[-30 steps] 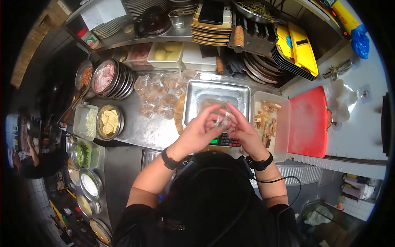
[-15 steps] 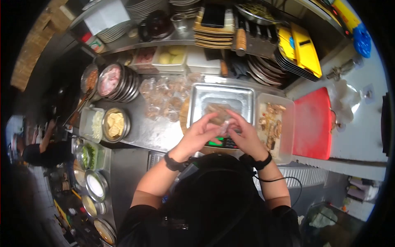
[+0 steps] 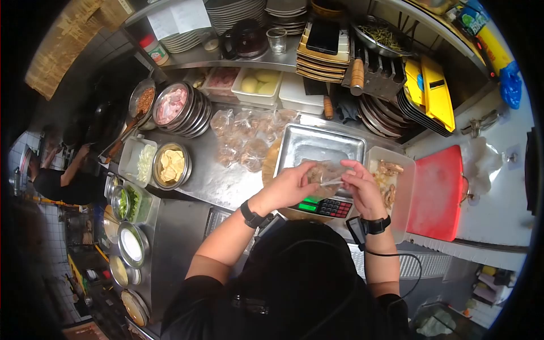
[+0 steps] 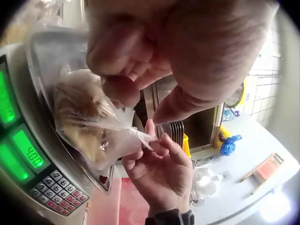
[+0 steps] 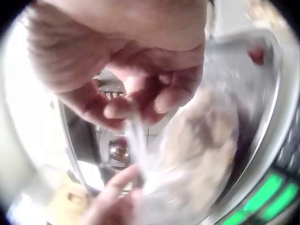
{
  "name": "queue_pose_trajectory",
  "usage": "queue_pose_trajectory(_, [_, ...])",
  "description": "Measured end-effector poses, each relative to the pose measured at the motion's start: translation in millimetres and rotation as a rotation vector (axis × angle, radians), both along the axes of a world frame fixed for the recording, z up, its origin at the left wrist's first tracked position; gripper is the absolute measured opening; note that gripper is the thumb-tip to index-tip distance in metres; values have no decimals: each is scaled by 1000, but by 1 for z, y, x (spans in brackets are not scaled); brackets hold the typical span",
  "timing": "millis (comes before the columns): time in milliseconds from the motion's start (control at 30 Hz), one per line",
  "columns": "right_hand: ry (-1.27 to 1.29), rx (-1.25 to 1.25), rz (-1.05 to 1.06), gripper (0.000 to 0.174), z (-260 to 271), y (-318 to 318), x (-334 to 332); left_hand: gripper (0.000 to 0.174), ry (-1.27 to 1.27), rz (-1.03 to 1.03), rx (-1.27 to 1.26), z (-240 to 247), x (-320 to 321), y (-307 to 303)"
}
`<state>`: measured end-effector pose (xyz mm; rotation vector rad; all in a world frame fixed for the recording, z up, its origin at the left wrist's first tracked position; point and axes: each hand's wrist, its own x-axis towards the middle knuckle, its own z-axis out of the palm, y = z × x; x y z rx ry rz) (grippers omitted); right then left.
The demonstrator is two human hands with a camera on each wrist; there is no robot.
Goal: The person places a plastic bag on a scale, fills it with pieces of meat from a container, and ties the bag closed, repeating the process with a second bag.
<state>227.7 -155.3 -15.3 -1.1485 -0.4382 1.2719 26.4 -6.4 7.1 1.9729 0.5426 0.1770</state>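
Note:
A clear plastic bag of brownish food (image 3: pixel 326 173) hangs close over the steel tray (image 3: pixel 289 136) of a digital scale. My right hand (image 3: pixel 365 190) pinches the bag's gathered, twisted end between thumb and fingers; the left wrist view shows this white twist of plastic (image 4: pixel 143 137). On the bag's other side, my left hand (image 3: pixel 290 186) holds it near the neck with curled fingers, which partly cover the bag in the left wrist view. Below the hands, the scale's keypad (image 3: pixel 338 209) and lit green display (image 4: pixel 30 150) show.
Several filled bags (image 3: pixel 243 139) lie left of the scale. To its right are a plastic bin of cooked pieces (image 3: pixel 401 192) and a red board (image 3: pixel 436 192). Farther left stand a bowl of yellow slices (image 3: pixel 171 165) and stacked meat plates (image 3: pixel 173 105). Another person (image 3: pixel 65 181) is at far left.
My hands were close together around the bag; now they are farther apart, with the right one drawing the bag's end out to the right. The head view has shifted, revealing more of the scale's keypad.

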Motion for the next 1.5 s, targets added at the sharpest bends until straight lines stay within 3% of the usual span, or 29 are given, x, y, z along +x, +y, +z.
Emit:
queue_pose_trajectory(33, [189,54,-49,40,0,1,-3,56,-6,-2,-5,4,1,0])
queue_pose_trajectory(133, [148,92,15,42,14,0,-15,57,188,-33,-342,21,2,6])
queue_pose_trajectory(167, [131,112,43,44,20,-4,-18,57,187,-46,-350,19,0,3])
queue_pose_trajectory(233, [65,108,116,52,32,-8,-19,61,-303,119,-902,10,-2,-6])
queue_pose_trajectory(367, [-163,91,262,62,26,-6,-23,57,-384,-51,-1185,7,-2,-16])
queue_pose_trajectory(500, [-140,95,243,57,8,-4,-28,55,-325,1,-1182,3,-3,-17])
queue_pose_trajectory(600, [-266,95,209,53,6,-2,-31,50,-277,161,-1133,-1,-4,-17])
queue_pose_trajectory(667, [-846,89,193,50,13,0,-34,49,-269,256,-1100,-7,-4,-15])
queue_pose_trajectory(700, [-849,91,199,50,14,0,-35,47,-366,298,-1125,-11,-3,-14])
queue_pose_trajectory(767, [-1189,50,161,48,16,0,-36,45,-475,344,-1145,-16,-2,-9])
queue_pose_trajectory(833, [-1226,7,187,48,23,1,-37,44,-549,110,-1372,-20,-1,-3])
queue_pose_trajectory(900, [-1265,-34,216,47,25,1,-35,45,-498,81,-1237,-23,3,-9])
queue_pose_trajectory(967, [-925,-73,131,44,22,-3,-30,41,-336,-63,304,-7,9,-19])
queue_pose_trajectory(1000, [-684,-11,74,42,24,-5,-29,34,-200,-65,481,2,9,-25])
queue_pose_trajectory(1100, [-651,126,33,42,23,-6,-29,27,-219,-167,598,-21,17,-19])
queue_pose_trajectory(1167, [-788,116,65,45,31,-6,-26,22,-290,-66,616,-28,18,-7])
queue_pose_trajectory(1200, [-1129,141,-64,48,37,-3,-26,18,-359,32,635,-29,16,0])
queue_pose_trajectory(1233, [-1465,161,-204,50,40,-2,-27,11,-255,163,612,-15,7,7])
queue_pose_trajectory(1300, [-1410,84,-197,55,35,-13,-15,5,-295,339,629,-4,-12,30])
queue_pose_trajectory(1367, [-1465,-32,-378,56,32,-26,-3,8,-285,539,604,5,-37,52])
queue_pose_trajectory(1500, [-1474,-167,-517,52,14,-69,25,10,-120,732,703,8,-96,103])
